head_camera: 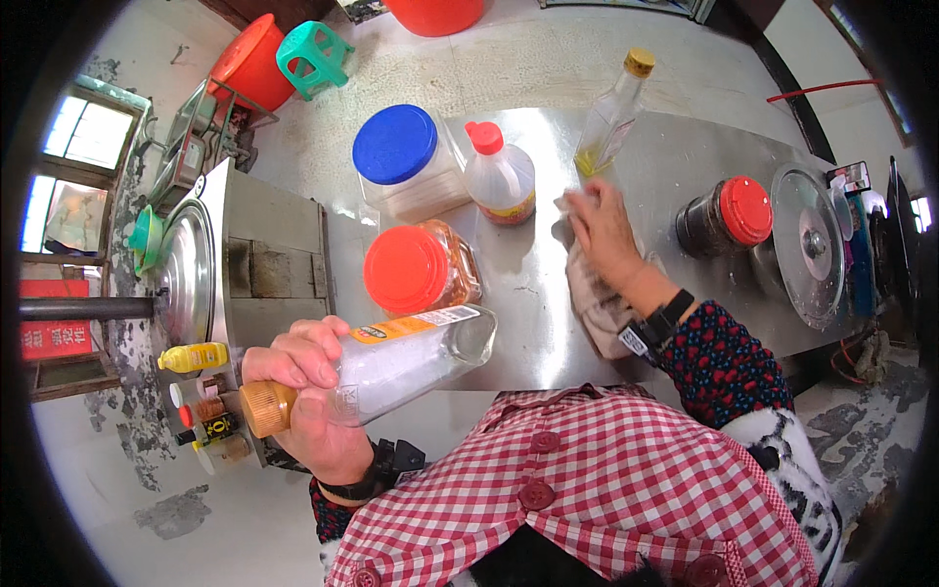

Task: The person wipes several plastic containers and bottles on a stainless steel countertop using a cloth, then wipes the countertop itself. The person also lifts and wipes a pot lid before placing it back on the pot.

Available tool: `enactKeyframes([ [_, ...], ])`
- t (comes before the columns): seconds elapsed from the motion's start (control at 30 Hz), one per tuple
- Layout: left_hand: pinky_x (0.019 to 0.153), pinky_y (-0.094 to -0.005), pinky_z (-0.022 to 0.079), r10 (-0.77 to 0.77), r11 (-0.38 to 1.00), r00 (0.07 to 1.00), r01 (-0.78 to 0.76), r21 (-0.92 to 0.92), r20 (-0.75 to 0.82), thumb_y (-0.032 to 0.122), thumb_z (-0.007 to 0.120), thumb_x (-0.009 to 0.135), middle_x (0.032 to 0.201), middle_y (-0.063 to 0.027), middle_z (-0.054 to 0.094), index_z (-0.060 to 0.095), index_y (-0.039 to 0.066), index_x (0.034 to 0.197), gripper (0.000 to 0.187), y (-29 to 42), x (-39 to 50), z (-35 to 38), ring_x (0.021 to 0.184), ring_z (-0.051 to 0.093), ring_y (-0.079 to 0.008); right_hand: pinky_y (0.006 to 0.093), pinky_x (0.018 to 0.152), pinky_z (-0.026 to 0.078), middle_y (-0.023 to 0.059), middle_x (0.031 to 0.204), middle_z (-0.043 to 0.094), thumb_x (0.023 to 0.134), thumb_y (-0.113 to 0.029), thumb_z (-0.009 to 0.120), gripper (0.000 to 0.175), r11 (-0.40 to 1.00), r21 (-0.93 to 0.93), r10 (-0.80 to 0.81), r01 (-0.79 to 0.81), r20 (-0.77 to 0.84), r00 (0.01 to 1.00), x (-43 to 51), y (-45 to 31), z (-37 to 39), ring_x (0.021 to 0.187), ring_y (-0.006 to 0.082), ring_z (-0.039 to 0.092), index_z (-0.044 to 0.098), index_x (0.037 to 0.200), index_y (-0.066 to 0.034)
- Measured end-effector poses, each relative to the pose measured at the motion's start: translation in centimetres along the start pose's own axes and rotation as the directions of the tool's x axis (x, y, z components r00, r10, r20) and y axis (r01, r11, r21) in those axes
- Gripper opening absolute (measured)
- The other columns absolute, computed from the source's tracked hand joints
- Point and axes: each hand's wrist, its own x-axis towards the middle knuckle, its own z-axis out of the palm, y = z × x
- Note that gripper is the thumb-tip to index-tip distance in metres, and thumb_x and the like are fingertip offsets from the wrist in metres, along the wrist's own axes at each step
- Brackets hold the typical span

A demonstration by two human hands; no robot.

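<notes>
My left hand grips the neck end of a clear bottle with a gold cap, tilted over the table's near edge. Over a crumpled beige cloth is my right hand, its fingers blurred; whether they hold part of the cloth I cannot tell. Just beyond them stands a glass bottle with a gold cap and a little yellow liquid. Near the left hand is a red-lidded jar with reddish-brown contents. Behind it are a blue-lidded container and a red-capped plastic bottle.
On the right of the steel table are a dark jar with a red lid and a large pot lid. A stove counter at left holds a round metal lid and several condiment bottles. A green stool stands behind.
</notes>
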Motion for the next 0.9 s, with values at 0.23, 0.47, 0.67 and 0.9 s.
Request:
enactKeyframes([
  [0.23,0.085,-0.0458,0.044,-0.003,0.998,1.0,0.004,-0.059,0.021,0.027,0.071,0.082,0.075,-0.0004,0.051,0.04,0.013,0.087,0.034,-0.2,-0.4,-0.6,0.081,0.049,-0.0192,0.0483,0.106,0.032,0.0221,0.133,0.044,0.087,-0.014,0.058,0.044,0.985,-0.138,0.122,-0.1,0.164,0.979,-0.7,-0.7,2.6,0.126,0.0395,0.039,0.047,0.127,0.0024],
  [0.47,0.083,-0.0453,0.043,-0.003,0.996,0.999,0.006,-0.091,0.034,0.026,0.072,0.081,0.075,-0.0006,0.052,0.04,0.014,0.087,0.034,0.2,-1.1,-2.1,0.079,0.049,-0.019,0.0437,0.094,0.043,0.018,0.11,0.057,0.082,-0.002,0.055,0.018,0.976,0.178,-0.156,0.125,0.17,0.973,0.1,0.4,4.8,0.105,0.0372,0.053,0.058,0.099,-0.0004],
  [0.67,0.083,-0.0452,0.043,0.019,0.996,0.999,-0.015,-0.088,0.036,0.025,0.071,0.081,0.075,-0.0007,0.052,0.04,0.014,0.087,0.033,0.7,-1.3,-3.6,0.078,0.049,-0.0193,0.0404,0.091,0.046,0.016,0.106,0.06,0.078,0.001,0.058,0.017,0.91,0.344,-0.315,0.232,0.21,0.925,-2.5,-2.1,4.3,0.101,0.0347,0.057,0.059,0.094,-0.0023],
  [0.9,0.083,-0.0455,0.043,-0.018,0.995,0.998,0.024,-0.097,0.055,0.026,0.071,0.082,0.075,-0.0001,0.052,0.04,0.014,0.087,0.034,0.4,-1.8,-3.8,0.078,0.049,-0.019,0.0403,0.099,0.042,0.0148,0.119,0.056,0.08,0.002,0.056,0.038,0.915,0.282,-0.336,0.289,0.136,0.932,-0.7,-4.7,7.4,0.113,0.0338,0.053,0.059,0.116,-0.008],
])
